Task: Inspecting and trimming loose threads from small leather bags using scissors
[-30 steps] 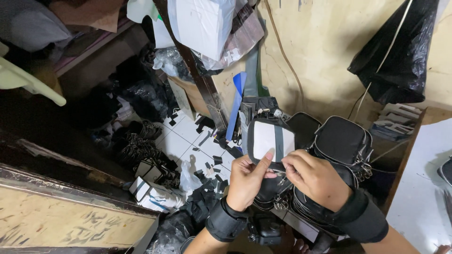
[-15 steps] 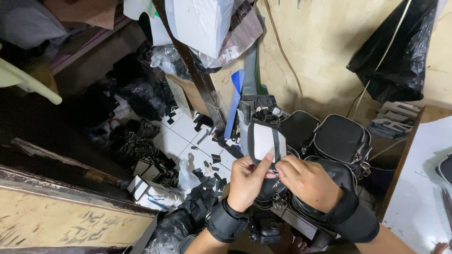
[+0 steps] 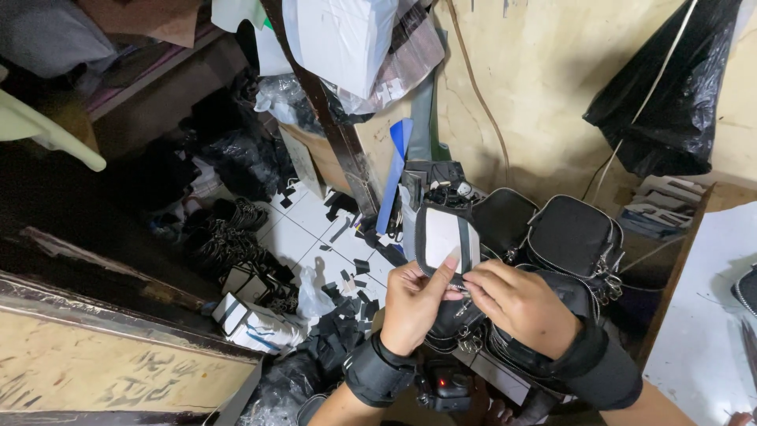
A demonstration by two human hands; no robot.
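Pouch (image 3: 446,237), small, white-faced with a dark border, pinched upright between both hands at lower centre, just above a black bag (image 3: 465,319) on the lap. Left hand (image 3: 414,304) curled round the pouch's lower left edge, thumb pressed up against its face, apparently to steady it. Right hand (image 3: 516,304) closing in from the right, fingertips (image 3: 473,276) nipping the bottom corner, seemingly working a zip or trim there; exact part too small to tell. Black cuffs (image 3: 377,371) on both wrists, a small dark device with a red light (image 3: 448,388) just below them. Just beyond the hands, more black bags (image 3: 572,237) stacked side by side, metal clips hanging off them, probably kept close for easy reach. Further left, white floor tiles (image 3: 303,237) littered with black offcuts (image 3: 359,284), small boxes (image 3: 248,319) near a wooden plank (image 3: 110,355). At right, a white tabletop (image 3: 702,331). Farthest off, a black plastic sack (image 3: 670,102) hung on the yellowish wall (image 3: 536,87), and white sheets (image 3: 339,39) stacked overhead.
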